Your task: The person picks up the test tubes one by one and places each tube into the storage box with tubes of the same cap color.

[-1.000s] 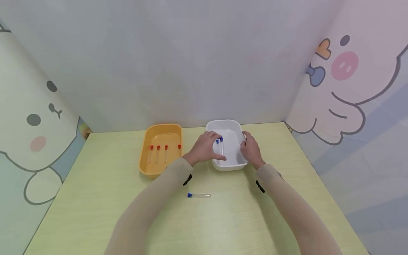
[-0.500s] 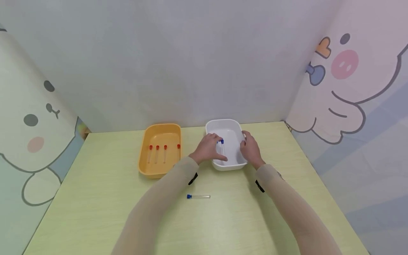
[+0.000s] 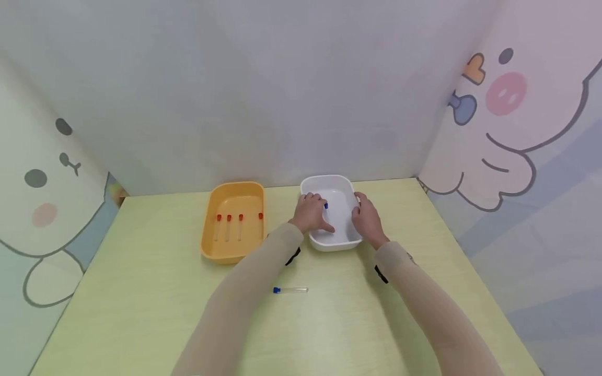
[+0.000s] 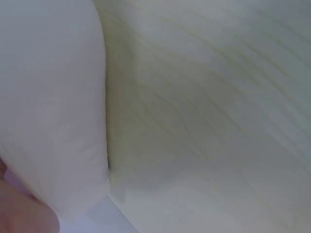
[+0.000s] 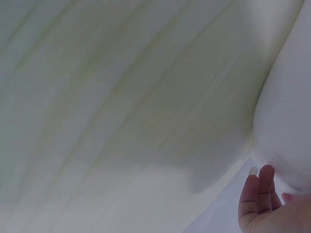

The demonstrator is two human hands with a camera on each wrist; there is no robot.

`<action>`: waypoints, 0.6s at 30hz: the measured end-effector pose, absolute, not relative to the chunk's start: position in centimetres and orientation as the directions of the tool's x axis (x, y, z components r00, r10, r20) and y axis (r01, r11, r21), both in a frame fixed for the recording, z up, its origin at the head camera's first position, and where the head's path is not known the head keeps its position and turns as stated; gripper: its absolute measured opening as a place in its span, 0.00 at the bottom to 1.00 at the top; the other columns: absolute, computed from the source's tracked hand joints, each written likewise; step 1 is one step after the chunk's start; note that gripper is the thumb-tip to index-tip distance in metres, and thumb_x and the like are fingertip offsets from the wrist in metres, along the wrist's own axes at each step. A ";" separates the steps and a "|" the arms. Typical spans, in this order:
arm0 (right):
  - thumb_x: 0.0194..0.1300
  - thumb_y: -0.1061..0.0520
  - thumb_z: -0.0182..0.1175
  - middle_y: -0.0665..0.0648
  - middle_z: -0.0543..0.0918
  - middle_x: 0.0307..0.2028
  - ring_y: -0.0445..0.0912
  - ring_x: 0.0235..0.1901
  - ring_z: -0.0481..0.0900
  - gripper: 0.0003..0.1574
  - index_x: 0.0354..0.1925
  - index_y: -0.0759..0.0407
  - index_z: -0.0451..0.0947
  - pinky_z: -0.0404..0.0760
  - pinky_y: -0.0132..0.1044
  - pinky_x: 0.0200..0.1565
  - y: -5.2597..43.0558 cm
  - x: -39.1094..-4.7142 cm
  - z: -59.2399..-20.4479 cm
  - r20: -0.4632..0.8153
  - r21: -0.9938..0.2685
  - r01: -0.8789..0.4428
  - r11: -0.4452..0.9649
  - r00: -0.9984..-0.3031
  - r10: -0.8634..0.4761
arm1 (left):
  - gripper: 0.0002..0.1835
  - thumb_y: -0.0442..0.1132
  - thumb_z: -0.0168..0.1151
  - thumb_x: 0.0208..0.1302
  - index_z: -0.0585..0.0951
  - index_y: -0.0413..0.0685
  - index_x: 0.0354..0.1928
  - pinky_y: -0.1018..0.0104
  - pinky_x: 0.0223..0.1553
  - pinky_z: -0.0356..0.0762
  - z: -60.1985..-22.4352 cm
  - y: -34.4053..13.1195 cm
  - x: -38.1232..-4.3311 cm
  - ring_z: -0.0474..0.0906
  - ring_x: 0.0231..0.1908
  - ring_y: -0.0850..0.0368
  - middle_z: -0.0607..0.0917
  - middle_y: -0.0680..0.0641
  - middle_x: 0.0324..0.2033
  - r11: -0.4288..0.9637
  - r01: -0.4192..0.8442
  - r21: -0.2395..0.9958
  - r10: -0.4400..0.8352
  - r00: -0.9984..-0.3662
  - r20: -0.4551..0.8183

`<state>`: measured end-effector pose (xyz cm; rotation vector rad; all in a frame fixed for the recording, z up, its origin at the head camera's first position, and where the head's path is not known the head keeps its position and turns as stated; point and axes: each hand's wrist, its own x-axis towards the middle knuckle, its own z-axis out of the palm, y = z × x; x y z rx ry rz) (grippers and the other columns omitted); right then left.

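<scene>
In the head view a white tray [image 3: 345,240] stands near the table's back edge. My left hand [image 3: 310,213] reaches over its left rim, thumb stretched out and apart from the bent fingers. A test tube's blue cap [image 3: 326,206] shows beside those fingers; whether they hold a tube is hidden. My right hand [image 3: 367,216] grips the right rim, thumb toward the inside; its fingers [image 5: 257,199] also show in the right wrist view. Another blue-capped test tube [image 3: 291,290] lies on the table in front of the tray. The left wrist view shows part of a finger [image 4: 24,213] beside the tray.
A yellow tray [image 3: 218,256] stands to the left and holds several red-capped test tubes [image 3: 229,227]. The pale table [image 3: 329,324] meets a plain wall [image 3: 282,104] behind the trays. Cartoon-printed side panels [image 3: 498,130] flank the table.
My left hand has shifted slightly right within the white tray and now covers more of the blue-capped tubes. The right hand keeps its grip on the rim.
</scene>
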<state>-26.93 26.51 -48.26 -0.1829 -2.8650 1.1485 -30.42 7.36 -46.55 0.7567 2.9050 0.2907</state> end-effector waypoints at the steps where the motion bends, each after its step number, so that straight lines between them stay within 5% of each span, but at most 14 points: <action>1: 0.78 0.60 0.42 0.71 0.73 0.67 0.64 0.66 0.75 0.34 0.79 0.59 0.55 0.76 0.59 0.67 26.5 -27.0 -48.3 0.002 -0.692 0.091 0.716 -0.992 0.128 | 0.49 0.71 0.77 0.47 0.78 0.49 0.67 0.54 0.70 0.62 -46.6 7.4 -30.5 0.69 0.61 0.51 0.80 0.49 0.61 0.859 0.469 0.204 0.492 -0.868 -0.074; 18: 0.77 0.60 0.43 0.69 0.74 0.67 0.61 0.59 0.78 0.34 0.78 0.59 0.57 0.79 0.57 0.63 26.3 -27.0 -48.4 0.024 -0.691 0.088 0.717 -0.989 0.144 | 0.42 0.73 0.75 0.48 0.83 0.48 0.54 0.48 0.74 0.57 -46.9 8.4 -31.8 0.71 0.61 0.50 0.81 0.48 0.57 0.869 0.484 0.106 0.494 -0.861 -0.120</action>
